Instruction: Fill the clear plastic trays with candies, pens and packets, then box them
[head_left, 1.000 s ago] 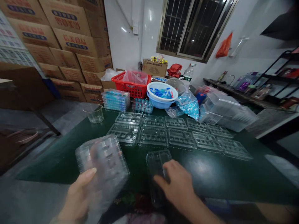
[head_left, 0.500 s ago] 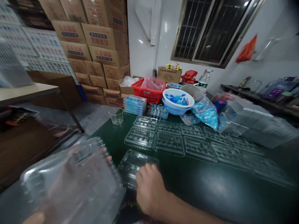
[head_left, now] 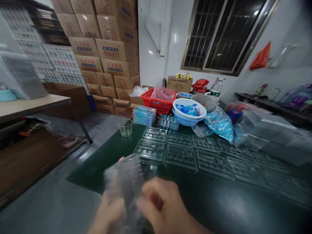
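Observation:
A stack of clear plastic trays (head_left: 125, 182), blurred by motion, is turned nearly edge-on near the table's front edge. My left hand (head_left: 106, 211) is closed around its left side, thumb toward me and a fingertip showing at the top. My right hand (head_left: 162, 201) is curled, its thumb and fingers pinching at the right edge of the trays; the exact grip is smeared. Just behind it, part of a single clear tray (head_left: 151, 169) shows on the green table. Beyond lie two rows of clear compartment trays (head_left: 180, 157).
At the table's far side stand a clear plastic cup (head_left: 125, 129), stacked filled packs (head_left: 144, 116), a red basket (head_left: 158, 100) and a white basin (head_left: 189, 109) of blue pieces. A bag of blue items (head_left: 220, 125) and stacked clear containers (head_left: 270, 133) sit right.
The tray stack has swung from lying broad-side at lower left to nearly upright in front of me. My right hand has left the tray on the table and come to the stack's edge.

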Demonstrator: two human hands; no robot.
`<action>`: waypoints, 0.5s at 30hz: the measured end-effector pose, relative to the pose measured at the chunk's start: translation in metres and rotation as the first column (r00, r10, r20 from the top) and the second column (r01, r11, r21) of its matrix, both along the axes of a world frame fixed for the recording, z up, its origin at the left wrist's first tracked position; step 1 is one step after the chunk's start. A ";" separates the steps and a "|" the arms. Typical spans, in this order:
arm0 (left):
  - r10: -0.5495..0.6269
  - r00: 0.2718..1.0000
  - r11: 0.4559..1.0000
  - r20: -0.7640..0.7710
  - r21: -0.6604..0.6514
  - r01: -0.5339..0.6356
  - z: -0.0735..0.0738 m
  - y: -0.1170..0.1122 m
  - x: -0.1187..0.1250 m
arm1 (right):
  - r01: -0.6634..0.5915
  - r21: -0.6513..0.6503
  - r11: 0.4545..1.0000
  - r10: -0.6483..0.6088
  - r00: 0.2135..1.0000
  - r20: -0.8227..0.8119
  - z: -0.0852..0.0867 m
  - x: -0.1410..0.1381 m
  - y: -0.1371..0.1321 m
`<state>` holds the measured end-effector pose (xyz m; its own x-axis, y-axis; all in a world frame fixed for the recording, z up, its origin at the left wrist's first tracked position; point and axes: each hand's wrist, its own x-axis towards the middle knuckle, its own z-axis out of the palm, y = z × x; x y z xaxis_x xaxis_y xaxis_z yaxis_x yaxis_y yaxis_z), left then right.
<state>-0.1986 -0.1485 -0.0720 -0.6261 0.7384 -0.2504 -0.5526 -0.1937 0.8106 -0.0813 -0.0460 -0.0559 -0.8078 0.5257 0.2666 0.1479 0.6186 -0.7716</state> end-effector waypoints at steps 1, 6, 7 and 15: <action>0.001 0.999 1.000 -0.035 -0.003 -0.001 0.000 0.003 0.007 | -0.059 -0.117 0.991 0.060 0.998 0.009 0.004 0.006 -0.005; -0.142 0.989 0.990 -0.040 -0.003 0.142 -0.005 0.022 0.030 | -0.111 -0.556 0.824 0.124 0.992 -0.016 0.006 0.022 -0.005; -0.198 0.980 0.980 -0.035 0.004 0.198 -0.006 0.025 0.031 | -0.125 -0.625 0.770 0.131 0.991 -0.037 0.006 0.024 -0.002; -0.220 0.963 0.973 -0.153 0.040 0.228 0.002 0.039 0.040 | -0.185 -0.662 0.727 0.176 0.981 -0.080 0.011 0.037 0.014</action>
